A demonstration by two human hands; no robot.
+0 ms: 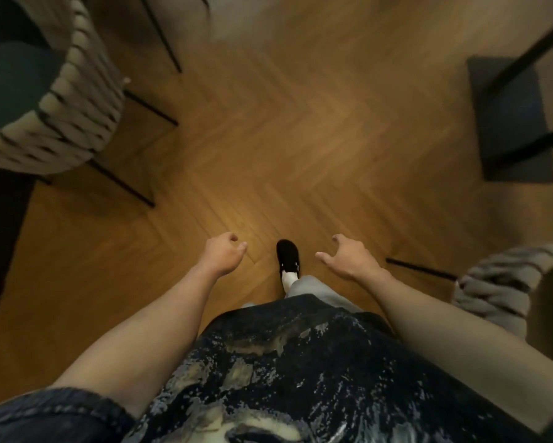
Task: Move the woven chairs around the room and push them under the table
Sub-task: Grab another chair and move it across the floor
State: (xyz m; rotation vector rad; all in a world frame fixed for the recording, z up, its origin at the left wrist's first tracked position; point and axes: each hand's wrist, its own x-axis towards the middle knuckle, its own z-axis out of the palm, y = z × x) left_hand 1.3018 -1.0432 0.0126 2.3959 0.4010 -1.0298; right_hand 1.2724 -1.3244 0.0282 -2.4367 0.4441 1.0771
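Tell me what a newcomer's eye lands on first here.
Two bare forearms reach out over the herringbone wood floor, the left hand and right hand both empty, with a black shoe between them. A woven chair with a dark green seat stands at upper left.

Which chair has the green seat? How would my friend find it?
Start at the wooden floor and look to its far left edge. There stands a woven chair on thin black legs, its pale rope back curving round a dark green cushion. The other woven chair, on the right, looks greyer and shows no cushion.
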